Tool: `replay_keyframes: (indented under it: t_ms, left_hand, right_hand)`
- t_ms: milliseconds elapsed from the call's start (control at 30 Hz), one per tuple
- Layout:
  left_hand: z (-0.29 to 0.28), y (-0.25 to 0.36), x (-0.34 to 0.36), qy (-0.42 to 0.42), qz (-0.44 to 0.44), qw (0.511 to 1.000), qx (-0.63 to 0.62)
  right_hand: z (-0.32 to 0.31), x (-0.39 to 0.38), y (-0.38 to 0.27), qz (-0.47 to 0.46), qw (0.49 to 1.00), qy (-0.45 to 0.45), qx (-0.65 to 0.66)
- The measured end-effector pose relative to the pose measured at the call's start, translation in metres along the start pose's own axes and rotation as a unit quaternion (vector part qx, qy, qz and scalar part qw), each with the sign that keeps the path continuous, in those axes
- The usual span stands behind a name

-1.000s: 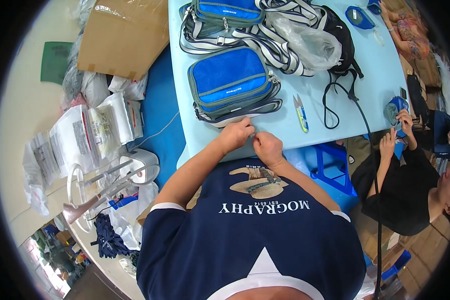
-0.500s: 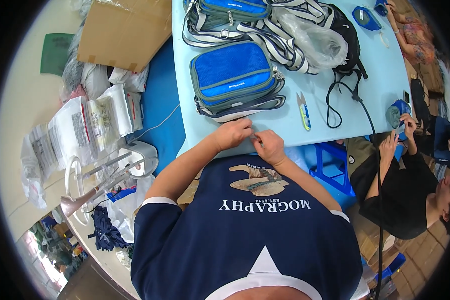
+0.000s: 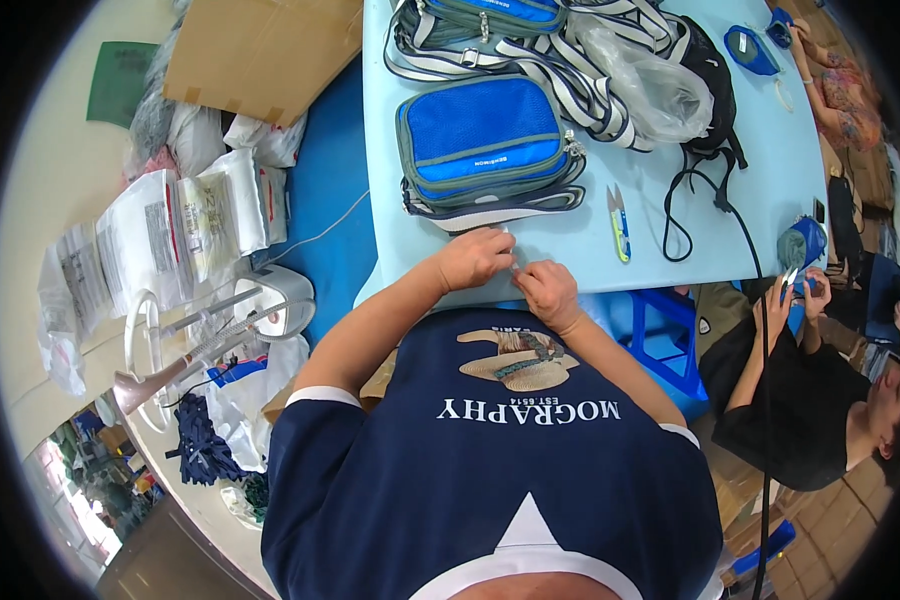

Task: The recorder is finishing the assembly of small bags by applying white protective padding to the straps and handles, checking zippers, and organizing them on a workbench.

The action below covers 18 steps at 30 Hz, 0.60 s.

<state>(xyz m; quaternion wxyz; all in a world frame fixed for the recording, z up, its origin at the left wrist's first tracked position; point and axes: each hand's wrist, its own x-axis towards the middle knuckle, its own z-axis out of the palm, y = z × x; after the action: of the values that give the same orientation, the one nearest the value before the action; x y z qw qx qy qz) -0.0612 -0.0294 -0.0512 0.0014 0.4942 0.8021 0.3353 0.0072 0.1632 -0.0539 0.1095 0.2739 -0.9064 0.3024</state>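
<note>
My left hand (image 3: 478, 257) is closed in a pinch at the near edge of the table. My right hand (image 3: 548, 291) is pinched just beside it, slightly nearer to me. A small pale bit shows between the fingertips, too small to name. Just beyond my hands lies a blue and grey zippered bag (image 3: 485, 140), its striped navy and white strap (image 3: 510, 212) folded along the near side. To the right of the bag, thread snips (image 3: 620, 225) with yellow-green and blue handles rest on the table, touched by neither hand.
More striped straps (image 3: 530, 65), another blue bag (image 3: 495, 12), a clear plastic bag (image 3: 660, 95) and a black bag (image 3: 710, 90) crowd the far side. A black cord (image 3: 745, 225) crosses the right. Nearby a co-worker's hands (image 3: 795, 300) work; a cardboard box (image 3: 260, 55) stands far left.
The view has shifted a little, so the table and bag sit farther right. My hands stay pinched close together, with slight finger movement. The bag has not visibly moved on the table.
</note>
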Motion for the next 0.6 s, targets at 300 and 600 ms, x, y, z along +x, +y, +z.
replay_keyframes:
  t_ms: [300,600]
  left_hand:
    - [0.000,0.027,-0.012,-0.120,-0.091,0.980,0.129]
    - [-0.010,0.037,-0.014,-0.080,-0.140,0.983,0.092]
  right_hand:
    - [-0.029,0.029,0.028,-0.150,0.968,-0.201,0.010]
    - [-0.010,0.036,0.032,-0.219,0.967,-0.130,0.031]
